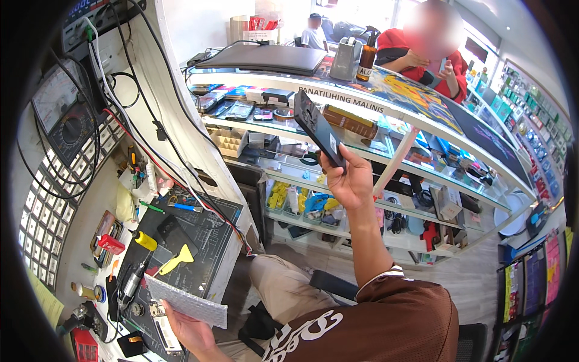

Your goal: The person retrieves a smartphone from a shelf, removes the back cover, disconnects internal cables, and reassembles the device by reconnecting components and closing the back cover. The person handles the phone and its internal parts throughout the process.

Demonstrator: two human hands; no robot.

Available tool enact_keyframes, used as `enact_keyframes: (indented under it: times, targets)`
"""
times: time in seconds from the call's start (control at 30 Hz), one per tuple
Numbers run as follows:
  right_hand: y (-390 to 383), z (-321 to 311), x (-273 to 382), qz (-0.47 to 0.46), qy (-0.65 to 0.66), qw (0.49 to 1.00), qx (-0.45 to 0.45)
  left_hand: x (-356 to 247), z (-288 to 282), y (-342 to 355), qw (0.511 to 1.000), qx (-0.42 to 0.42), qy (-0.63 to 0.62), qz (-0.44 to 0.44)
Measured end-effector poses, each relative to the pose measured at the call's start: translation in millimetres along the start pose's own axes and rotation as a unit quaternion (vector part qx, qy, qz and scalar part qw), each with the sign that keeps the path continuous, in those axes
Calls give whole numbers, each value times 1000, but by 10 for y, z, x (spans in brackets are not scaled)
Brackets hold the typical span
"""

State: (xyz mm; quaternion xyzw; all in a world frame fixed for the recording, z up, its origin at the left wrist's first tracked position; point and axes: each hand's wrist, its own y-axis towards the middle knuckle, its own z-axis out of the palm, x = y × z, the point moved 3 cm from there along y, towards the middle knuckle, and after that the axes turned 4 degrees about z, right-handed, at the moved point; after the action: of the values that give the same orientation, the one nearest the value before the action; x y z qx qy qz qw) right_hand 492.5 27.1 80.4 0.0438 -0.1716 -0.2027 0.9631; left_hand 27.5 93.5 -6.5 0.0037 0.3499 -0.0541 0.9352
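Note:
My right hand (350, 178) is raised in front of the glass display counter, its fingers closed around the lower end of a dark phone (318, 130). The phone is tilted, its far end pointing up and left. Low over the workbench, my left hand (192, 329) grips a sheet of bubble wrap (188, 300). An opened phone part (165, 330) with a pale edge lies against the fingers of that hand; whether they hold it too, I cannot tell. A yellow plastic spreader (176, 260) and another dark phone (177, 234) lie on the black work mat (208, 238).
A multimeter (67, 123) and loose cables hang at the left. Bottles, a power screwdriver (129, 289) and small tools crowd the bench. On the glass counter (283, 76) stand a closed laptop (262, 58) and a brown spray bottle (367, 58). A person in red (392, 45) is behind it.

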Motion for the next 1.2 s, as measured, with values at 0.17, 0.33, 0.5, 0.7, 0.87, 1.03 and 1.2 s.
enact_keyframes:
  times: [0.17, 0.33, 0.5, 0.7, 0.87, 1.03, 1.2]
  targets:
    - [164, 23, 278, -15, -22, 1000, -6, -4, 54, -56, 1000, 8, -6, -9]
    - [290, 36, 733, -21, -33, 999, 4, 68, 0, -86, 1000, -22, 8, 6]
    - [312, 42, 1121, -28, -20, 997, 65, 91, 50, -143, 1000, 11, 17, -9]
    - [286, 76, 1141, -11, -8, 996, 84, 110, 116, -222, 1000, 7, 24, 1]
    - [320, 114, 1036, 3, 13, 996, 93, 113, 74, -270, 1000, -12, 19, 18]
    - [316, 217, 904, 5, 27, 997, 75, 84, 59, -308, 1000, -12, 13, 22]
    - [312, 191, 866, 10, 22, 997, 74, 72, -6, -303, 999, -25, 2, 29]
